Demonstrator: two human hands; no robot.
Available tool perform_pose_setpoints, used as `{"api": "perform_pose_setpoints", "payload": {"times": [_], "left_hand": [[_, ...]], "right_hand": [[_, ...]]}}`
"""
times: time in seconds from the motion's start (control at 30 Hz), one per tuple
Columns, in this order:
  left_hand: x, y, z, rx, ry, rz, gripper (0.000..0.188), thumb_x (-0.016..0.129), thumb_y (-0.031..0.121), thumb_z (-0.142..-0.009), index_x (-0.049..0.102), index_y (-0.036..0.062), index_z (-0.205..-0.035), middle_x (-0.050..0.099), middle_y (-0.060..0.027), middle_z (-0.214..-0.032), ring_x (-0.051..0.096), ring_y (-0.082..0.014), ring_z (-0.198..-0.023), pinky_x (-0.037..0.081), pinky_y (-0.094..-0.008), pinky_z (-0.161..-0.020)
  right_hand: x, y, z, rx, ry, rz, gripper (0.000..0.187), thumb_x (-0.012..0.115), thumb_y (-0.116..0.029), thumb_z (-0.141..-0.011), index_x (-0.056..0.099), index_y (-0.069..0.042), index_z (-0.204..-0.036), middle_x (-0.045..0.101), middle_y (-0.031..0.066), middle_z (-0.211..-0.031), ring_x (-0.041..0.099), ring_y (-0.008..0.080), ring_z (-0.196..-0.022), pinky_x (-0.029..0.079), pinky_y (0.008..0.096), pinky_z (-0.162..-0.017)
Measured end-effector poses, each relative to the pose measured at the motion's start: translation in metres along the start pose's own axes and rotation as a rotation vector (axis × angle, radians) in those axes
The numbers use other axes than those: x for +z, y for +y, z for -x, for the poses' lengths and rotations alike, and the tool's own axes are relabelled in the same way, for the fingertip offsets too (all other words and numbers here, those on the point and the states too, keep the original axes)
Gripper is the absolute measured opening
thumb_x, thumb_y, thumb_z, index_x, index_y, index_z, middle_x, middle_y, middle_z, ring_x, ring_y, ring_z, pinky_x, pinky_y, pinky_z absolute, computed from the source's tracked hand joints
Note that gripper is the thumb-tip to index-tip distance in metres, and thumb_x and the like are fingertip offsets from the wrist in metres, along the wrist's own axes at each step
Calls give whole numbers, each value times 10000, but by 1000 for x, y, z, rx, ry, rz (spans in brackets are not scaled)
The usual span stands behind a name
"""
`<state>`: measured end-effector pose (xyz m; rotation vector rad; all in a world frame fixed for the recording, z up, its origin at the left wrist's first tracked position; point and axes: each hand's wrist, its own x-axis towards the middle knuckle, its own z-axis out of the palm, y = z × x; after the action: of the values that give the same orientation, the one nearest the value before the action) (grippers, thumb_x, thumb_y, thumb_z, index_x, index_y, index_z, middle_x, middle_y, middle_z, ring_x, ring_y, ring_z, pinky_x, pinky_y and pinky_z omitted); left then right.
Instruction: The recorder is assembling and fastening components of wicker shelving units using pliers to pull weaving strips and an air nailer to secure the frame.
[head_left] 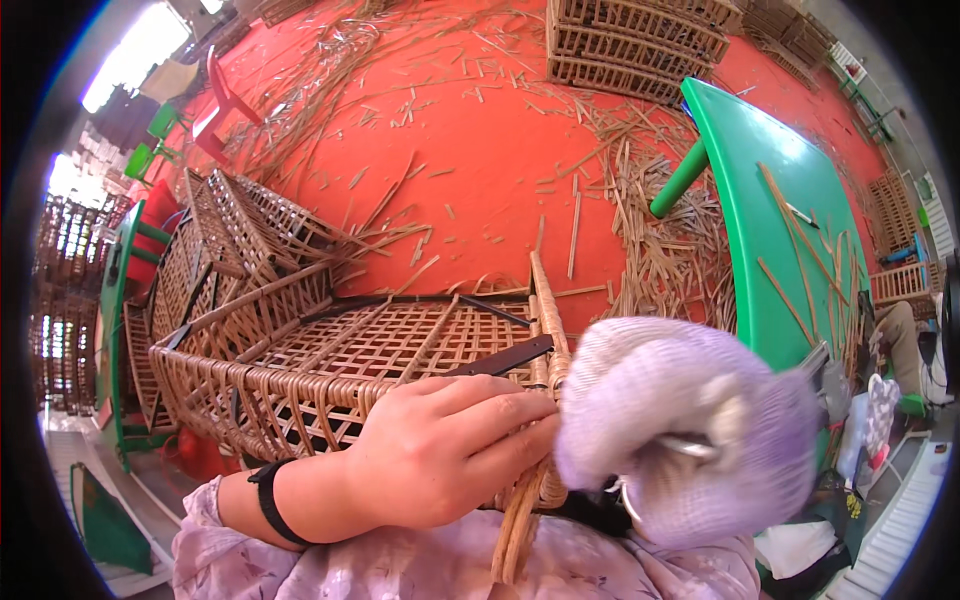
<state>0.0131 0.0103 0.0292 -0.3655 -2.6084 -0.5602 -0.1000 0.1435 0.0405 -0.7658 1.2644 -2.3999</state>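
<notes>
In front of me lies a large brown wicker basket [370, 345] with an open lattice and a thickly wrapped rim. My left hand [450, 450], bare with a black band at the wrist, is closed over the rim at its near right corner. Below those fingers hangs a bundle of woven strips [515, 535]. Close beside that corner, my right hand [690, 430] wears a pale purple knitted glove and is curled and blurred. Silvery curved metal shows in its grip, but the tool's kind cannot be made out. A dark strap [505, 355] crosses the basket's right end.
Loose strips [665, 240] litter the red floor [470, 170]. At right stands a green table [790, 200] with several strips and a pen on it. More wicker baskets [240, 220] are piled at left, and a basket stack [635, 45] stands at the back. A red chair [220, 110] is far left.
</notes>
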Motion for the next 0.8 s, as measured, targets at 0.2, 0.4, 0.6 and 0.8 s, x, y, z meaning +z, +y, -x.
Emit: {"api": "perform_pose_setpoints", "payload": {"times": [0.2, 0.4, 0.6, 0.8], "left_hand": [[0, 3, 1, -16, -48, -31, 343, 605, 159, -720, 667, 13, -1024, 650, -91, -1043, 645, -220, -935, 549, -322, -750], [12, 2, -3, 23, 4, -60, 277, 733, 105, -725, 688, 12, -982, 690, -91, -948, 684, -206, -767, 573, -298, -660], [10, 5, -15, 30, -70, -91, 264, 721, 89, -707, 682, 3, -953, 695, -102, -939, 696, -231, -805, 587, -313, -703], [7, -5, -18, 16, -119, -81, 314, 687, 113, -709, 673, 0, -1001, 680, -105, -976, 687, -242, -847, 577, -322, -698]], "right_hand": [[-22, 15, -21, 303, -142, 244, 676, 289, -494, -1003, 565, 3, -638, 534, 127, -552, 458, 192, -447, 347, 290, -415], [14, -3, -58, 326, -275, 27, 824, 238, -643, -964, 468, -24, -470, 404, 92, -398, 288, 139, -307, 204, 276, -321], [2, -2, -62, 330, -193, -55, 812, 271, -645, -956, 479, -22, -477, 405, 86, -397, 297, 135, -301, 191, 271, -315], [-7, 2, -64, 369, -183, -151, 803, 307, -679, -925, 488, -18, -506, 427, 79, -412, 315, 138, -307, 196, 270, -319]]}}
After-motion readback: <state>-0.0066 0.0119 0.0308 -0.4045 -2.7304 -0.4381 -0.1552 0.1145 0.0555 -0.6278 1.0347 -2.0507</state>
